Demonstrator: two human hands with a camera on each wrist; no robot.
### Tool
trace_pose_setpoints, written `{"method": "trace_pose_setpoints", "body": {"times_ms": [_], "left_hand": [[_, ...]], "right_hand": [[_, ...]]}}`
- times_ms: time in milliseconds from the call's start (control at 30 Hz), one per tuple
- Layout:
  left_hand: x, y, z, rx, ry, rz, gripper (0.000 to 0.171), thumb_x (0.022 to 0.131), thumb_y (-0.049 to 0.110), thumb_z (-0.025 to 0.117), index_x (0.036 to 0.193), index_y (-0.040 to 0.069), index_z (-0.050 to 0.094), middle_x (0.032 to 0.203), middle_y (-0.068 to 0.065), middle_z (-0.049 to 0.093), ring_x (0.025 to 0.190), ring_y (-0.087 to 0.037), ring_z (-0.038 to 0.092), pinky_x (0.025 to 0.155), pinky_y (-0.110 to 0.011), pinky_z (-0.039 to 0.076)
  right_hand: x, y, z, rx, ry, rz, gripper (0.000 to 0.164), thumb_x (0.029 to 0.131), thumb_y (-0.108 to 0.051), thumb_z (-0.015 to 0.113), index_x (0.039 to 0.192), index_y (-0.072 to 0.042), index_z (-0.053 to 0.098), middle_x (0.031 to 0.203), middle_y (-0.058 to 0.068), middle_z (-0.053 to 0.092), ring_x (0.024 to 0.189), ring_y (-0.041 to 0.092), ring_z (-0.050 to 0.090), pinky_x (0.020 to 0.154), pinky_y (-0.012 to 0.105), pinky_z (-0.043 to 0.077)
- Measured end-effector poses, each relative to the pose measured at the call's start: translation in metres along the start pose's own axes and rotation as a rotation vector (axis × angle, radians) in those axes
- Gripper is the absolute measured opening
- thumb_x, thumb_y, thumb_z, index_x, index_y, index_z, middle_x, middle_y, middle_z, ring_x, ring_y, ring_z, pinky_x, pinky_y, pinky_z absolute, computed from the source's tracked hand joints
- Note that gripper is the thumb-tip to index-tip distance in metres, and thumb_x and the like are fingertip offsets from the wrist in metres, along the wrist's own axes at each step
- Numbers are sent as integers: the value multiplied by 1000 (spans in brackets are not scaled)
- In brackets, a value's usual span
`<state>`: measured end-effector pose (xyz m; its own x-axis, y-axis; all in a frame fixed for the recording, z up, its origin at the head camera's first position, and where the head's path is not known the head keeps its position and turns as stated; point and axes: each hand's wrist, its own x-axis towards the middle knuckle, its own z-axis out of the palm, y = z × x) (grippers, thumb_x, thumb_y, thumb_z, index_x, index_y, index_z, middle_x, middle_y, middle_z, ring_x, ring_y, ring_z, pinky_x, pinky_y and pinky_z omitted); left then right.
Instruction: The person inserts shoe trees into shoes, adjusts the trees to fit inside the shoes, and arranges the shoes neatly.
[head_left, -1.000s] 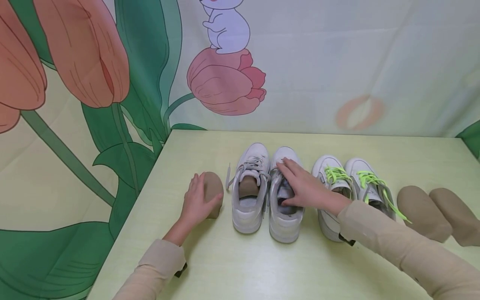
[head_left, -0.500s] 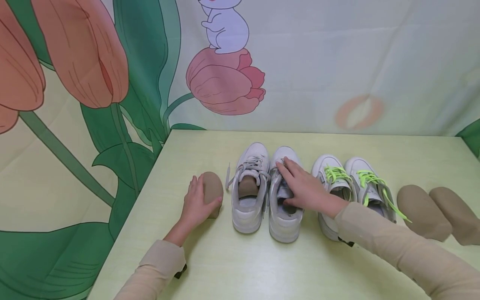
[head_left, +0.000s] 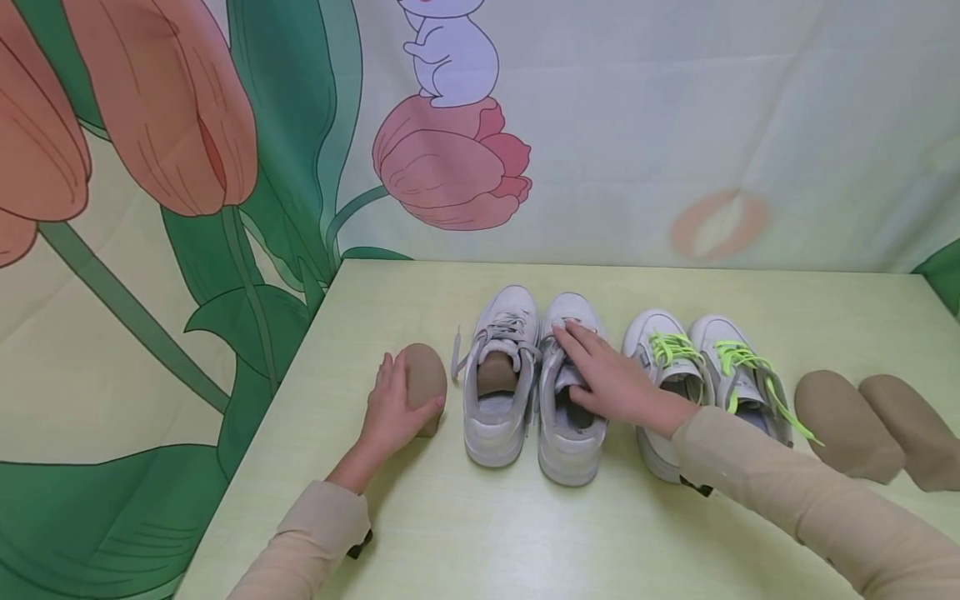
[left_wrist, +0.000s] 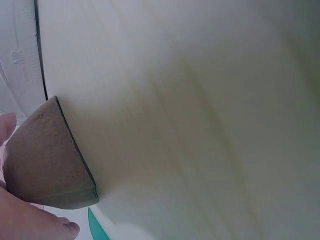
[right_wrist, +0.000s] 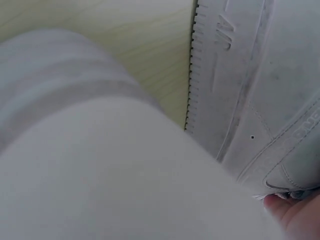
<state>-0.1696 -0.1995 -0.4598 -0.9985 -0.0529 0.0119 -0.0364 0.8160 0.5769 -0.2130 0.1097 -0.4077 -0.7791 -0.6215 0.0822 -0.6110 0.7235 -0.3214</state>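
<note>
In the head view my left hand (head_left: 392, 404) holds a brown shoe insert (head_left: 427, 383), fingers along its left side and thumb across its near right side. The left wrist view shows the same brown insert (left_wrist: 47, 160) between thumb and fingers, close to the table. My right hand (head_left: 611, 379) lies over a white sneaker (head_left: 572, 462) with grey laces, its fairly straight fingers on the tongue and laces, the thumb at the shoe's opening. That sneaker's mate (head_left: 495, 446) stands beside it on the left, with a brown insert (head_left: 497, 373) inside.
Right of my right hand stand two white sneakers (head_left: 654, 333) with neon-green laces, partly hidden by my sleeve. Two more brown inserts (head_left: 843, 425) lie farther right. Behind the pale table (head_left: 480, 542) hangs a tulip-printed cloth (head_left: 600, 150).
My right thumb has shifted slightly up within the sneaker's opening. The left hand and its insert have hardly moved.
</note>
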Motion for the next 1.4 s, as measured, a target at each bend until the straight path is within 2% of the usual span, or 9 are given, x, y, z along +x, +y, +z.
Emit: {"method": "trace_pose_setpoints", "body": {"times_ms": [267,433,800,1033,1233,1400], "left_hand": [[-2,-1,-2,-31,-10,-12,93,73,36,68,140,7,12,145,-26,6,125,-49,23,96,-60,26],[-3,-4,-3,-64,-18,-5,97,70,33,71,141,8,11,145,-24,4,127,-45,24,97,-57,27],[-6,-8,-4,-112,-53,-10,106,65,31,77,141,7,6,146,-21,2,129,-40,23,100,-54,26],[-6,-10,-3,-143,-73,-14,107,65,29,77,141,5,6,147,-20,5,133,-37,15,103,-52,22],[-6,-10,-3,-199,-91,-42,105,66,26,77,142,8,6,146,-17,13,132,-33,21,104,-49,22],[-9,-10,-2,-208,-106,-59,97,68,27,76,141,8,15,147,-19,9,133,-34,17,105,-49,21]], "right_hand": [[-1,4,0,24,-5,-37,64,87,-21,49,141,-6,18,145,18,19,131,34,24,101,46,29],[-1,7,0,25,-21,-59,62,90,-23,47,141,-6,17,145,18,19,131,34,23,104,45,26],[-1,8,-3,38,-30,-67,57,91,-23,45,140,-5,20,144,19,22,131,33,25,104,44,25],[0,7,-4,44,-24,-63,58,91,-23,47,140,-5,23,143,19,25,130,33,27,103,44,26],[1,7,-5,47,-21,-63,58,90,-25,48,139,-4,25,142,19,27,129,33,29,103,44,27],[1,7,-7,43,-19,-58,58,89,-27,50,138,-5,27,141,18,29,128,33,31,102,44,30]]}}
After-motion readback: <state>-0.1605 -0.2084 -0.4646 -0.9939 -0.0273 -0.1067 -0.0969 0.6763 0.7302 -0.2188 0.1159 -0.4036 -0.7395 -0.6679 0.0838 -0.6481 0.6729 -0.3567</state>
